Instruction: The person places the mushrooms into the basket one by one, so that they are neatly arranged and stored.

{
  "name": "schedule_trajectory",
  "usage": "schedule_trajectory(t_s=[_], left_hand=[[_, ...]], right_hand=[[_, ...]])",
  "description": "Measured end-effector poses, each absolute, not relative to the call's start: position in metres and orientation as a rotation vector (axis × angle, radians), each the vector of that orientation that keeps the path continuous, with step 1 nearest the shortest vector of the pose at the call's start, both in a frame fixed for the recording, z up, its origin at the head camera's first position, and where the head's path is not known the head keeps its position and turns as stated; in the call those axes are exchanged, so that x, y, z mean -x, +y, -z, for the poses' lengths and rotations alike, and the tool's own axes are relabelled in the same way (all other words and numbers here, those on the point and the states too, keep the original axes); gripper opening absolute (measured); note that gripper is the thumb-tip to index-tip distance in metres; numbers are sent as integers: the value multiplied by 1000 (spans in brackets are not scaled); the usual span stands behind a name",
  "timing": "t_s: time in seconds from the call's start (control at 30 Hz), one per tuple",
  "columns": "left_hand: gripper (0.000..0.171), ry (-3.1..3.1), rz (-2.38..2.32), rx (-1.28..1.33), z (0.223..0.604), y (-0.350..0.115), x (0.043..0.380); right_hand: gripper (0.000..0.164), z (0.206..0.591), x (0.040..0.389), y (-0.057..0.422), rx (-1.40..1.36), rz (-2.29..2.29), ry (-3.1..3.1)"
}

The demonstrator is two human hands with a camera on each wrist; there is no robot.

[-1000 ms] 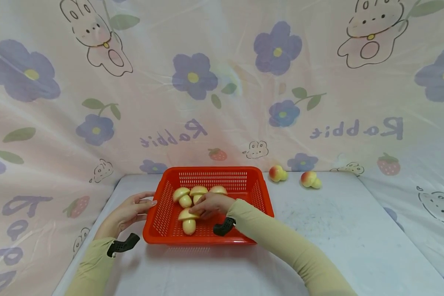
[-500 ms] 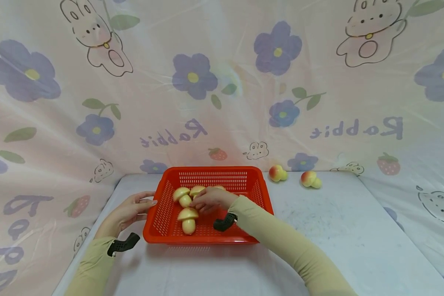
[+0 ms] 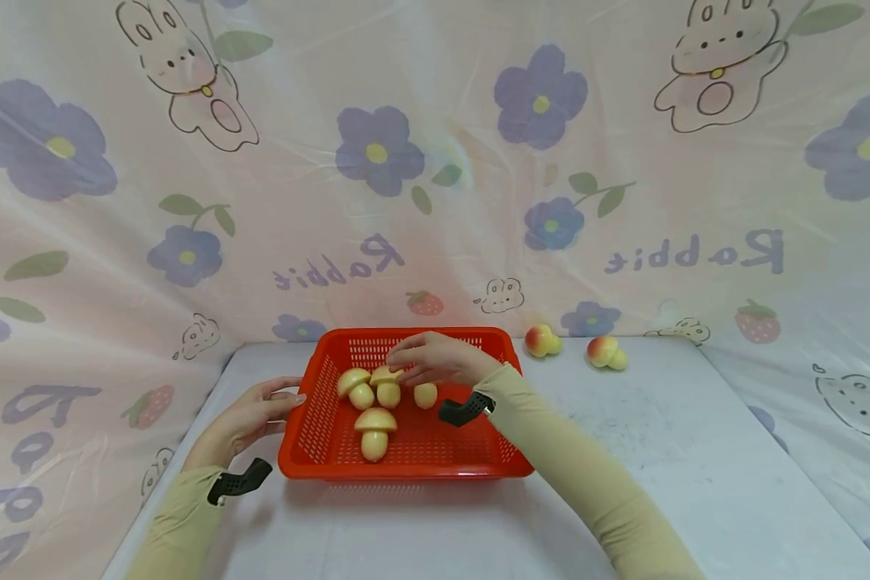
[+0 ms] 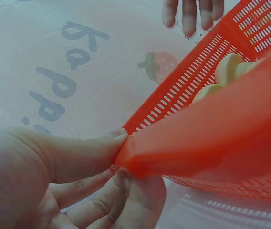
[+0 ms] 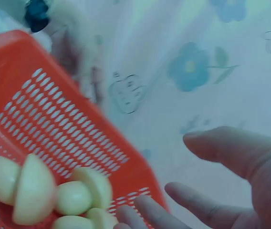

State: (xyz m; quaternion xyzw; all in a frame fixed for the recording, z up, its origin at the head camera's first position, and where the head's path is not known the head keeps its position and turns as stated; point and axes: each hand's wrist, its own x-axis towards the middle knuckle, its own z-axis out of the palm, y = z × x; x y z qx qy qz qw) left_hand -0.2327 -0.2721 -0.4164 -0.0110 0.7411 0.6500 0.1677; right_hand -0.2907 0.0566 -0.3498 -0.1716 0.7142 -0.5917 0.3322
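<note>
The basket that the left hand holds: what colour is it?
The basket is red; the head view shows it best.

Bkgd cloth (image 3: 464, 234): "Rabbit" (image 3: 696, 251) x2, bkwd; rest unclear

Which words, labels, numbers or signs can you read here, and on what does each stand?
"Rabbit": mirrored, right side of the backdrop.
"Rabbit": mirrored, backdrop, left of centre.
"Kapp": sideways, cut off in the head view, backdrop's left side; perhaps a flipped "Rabb".
Basket and mushrooms: no readable text.
No numbers or brands can be read.
</note>
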Motion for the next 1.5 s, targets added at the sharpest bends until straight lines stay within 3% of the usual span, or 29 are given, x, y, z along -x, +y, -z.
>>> schedule_trajectory(t_s=[0.87, 1.5], left_hand=[[65, 2118, -1839, 23, 415, -273, 231], [65, 2115, -1840, 42, 413, -270, 231]], right_hand=[[40, 312, 292, 161, 522, 1851, 1803], [53, 324, 297, 230, 437, 1932, 1908]])
